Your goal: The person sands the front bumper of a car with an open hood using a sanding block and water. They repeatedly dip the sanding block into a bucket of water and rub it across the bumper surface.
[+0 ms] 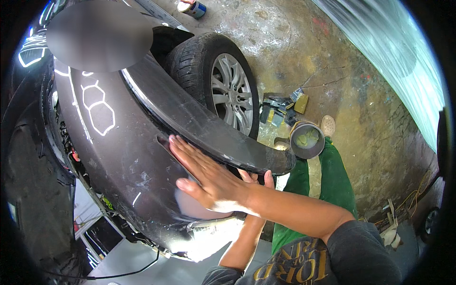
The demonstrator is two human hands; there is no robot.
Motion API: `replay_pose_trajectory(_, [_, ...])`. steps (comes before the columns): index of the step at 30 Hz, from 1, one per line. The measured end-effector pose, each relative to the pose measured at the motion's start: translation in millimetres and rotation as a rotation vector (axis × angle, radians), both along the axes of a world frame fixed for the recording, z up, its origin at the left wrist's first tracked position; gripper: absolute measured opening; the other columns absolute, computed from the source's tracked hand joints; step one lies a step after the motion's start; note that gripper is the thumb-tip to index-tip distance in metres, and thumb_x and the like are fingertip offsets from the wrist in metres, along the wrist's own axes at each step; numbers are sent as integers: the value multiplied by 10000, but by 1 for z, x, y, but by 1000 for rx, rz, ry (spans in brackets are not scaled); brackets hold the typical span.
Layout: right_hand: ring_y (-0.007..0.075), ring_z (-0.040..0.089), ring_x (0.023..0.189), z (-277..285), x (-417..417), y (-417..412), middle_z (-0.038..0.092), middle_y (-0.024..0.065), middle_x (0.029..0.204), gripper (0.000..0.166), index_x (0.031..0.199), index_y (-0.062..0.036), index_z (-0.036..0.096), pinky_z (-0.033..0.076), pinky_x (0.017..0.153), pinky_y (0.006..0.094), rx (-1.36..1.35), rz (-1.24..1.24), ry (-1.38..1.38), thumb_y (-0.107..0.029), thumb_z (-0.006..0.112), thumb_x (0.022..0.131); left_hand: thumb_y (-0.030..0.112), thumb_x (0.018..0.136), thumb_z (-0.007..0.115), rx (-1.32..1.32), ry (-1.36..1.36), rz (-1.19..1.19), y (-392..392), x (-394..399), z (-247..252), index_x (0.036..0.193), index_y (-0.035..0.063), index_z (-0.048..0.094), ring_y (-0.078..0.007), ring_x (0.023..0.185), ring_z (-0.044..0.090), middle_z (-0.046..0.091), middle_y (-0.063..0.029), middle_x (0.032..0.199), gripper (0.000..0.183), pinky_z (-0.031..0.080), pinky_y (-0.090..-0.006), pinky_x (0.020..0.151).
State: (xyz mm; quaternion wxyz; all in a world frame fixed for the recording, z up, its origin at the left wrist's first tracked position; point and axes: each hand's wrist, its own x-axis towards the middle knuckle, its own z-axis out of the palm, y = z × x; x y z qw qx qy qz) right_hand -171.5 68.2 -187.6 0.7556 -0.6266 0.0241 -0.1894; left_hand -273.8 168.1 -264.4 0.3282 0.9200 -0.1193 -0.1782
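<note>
My right hand (206, 174) lies nearly flat on a dark car's painted fender panel (142, 160), fingers together and thumb apart, beside a slot-like recess. Its fingers are alongside the dark wheel-arch flare (199, 124), which curves out from the panel. Below the flare's near end, my left hand (256, 178) shows only some fingers at its lower edge; my right forearm hides part of it, so its hold cannot be told. A brightly lit lamp area (213, 237) is at the panel's lower corner.
A tire with a silver alloy wheel (233, 94) stands beyond the flare. On the stained concrete floor are a bucket of cloudy water (307, 140), several sanding pads and sheets (279, 110) and a paint can (194, 9). Translucent plastic sheeting (392, 42) hangs at right. A black cable (124, 274) runs below.
</note>
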Motion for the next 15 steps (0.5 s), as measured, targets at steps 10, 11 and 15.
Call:
replay_pose_trajectory(10, [418, 154, 1562, 1, 4, -5, 137, 306, 1666, 736, 1597, 81, 126, 147, 1275, 494, -25, 61, 1, -326, 427, 1063, 346, 942, 750, 118, -89, 12, 2, -3, -2, 1592, -57, 106, -347, 1022, 628, 595, -277, 1229, 1000, 517, -436, 904])
replay_pose_trajectory(11, [424, 149, 1562, -4, -12, 1, 130, 307, 1667, 740, 1597, 83, 123, 145, 1274, 498, -41, 62, 18, -332, 427, 1065, 339, 941, 754, 155, -116, 2, 9, -5, -8, 1593, -56, 106, -341, 1010, 633, 594, -274, 1238, 1000, 525, -431, 888])
replay_pose_trajectory(15, [437, 122, 1564, -12, -32, 22, 110, 317, 1667, 751, 1590, 95, 134, 133, 1270, 511, -55, 24, 61, -360, 428, 1069, 215, 968, 730, -181, -234, -105, 6, 0, -17, 1626, -4, 20, -302, 1084, 632, 524, -242, 1404, 993, 540, -425, 916])
